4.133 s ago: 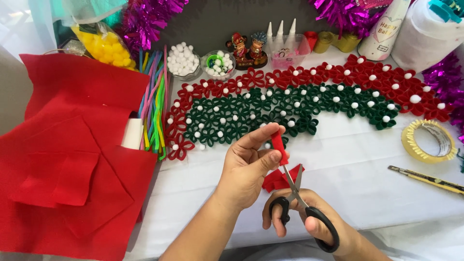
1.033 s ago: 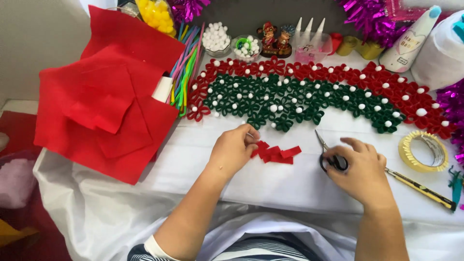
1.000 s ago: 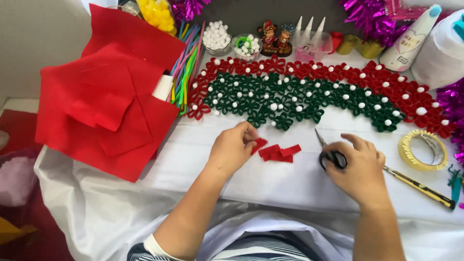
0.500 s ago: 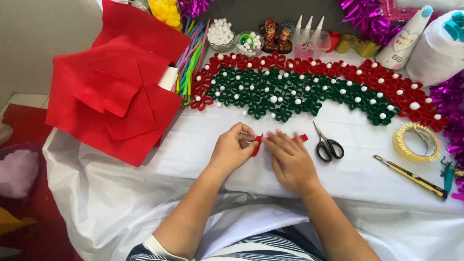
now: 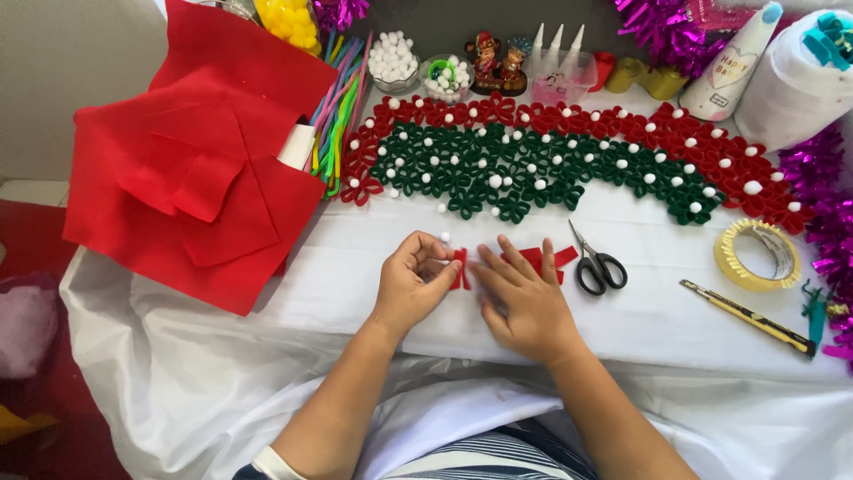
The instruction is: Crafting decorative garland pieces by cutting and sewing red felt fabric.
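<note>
My left hand (image 5: 410,283) pinches a small red felt strip (image 5: 459,268) between thumb and fingers, just above the white tablecloth (image 5: 657,311). My right hand (image 5: 526,298) rests flat beside it, its fingertips touching the same strip. More red felt strips (image 5: 544,260) lie just past my right hand. Black-handled scissors (image 5: 595,263) lie on the cloth to the right of that hand, apart from it. Beyond them stretches an arch of red and green felt flowers (image 5: 551,160) dotted with white pompoms.
Red felt sheets (image 5: 191,169) hang over the table's left edge beside coloured pipe cleaners (image 5: 336,124). A roll of yellow tape (image 5: 755,253) and a yellow utility knife (image 5: 748,317) lie at the right. Bowls of pompoms (image 5: 393,60), figurines, glue bottles and tinsel line the back.
My right hand set the scissors down on the cloth and moved left to join my left hand on the red felt strip. The view shifted slightly.
</note>
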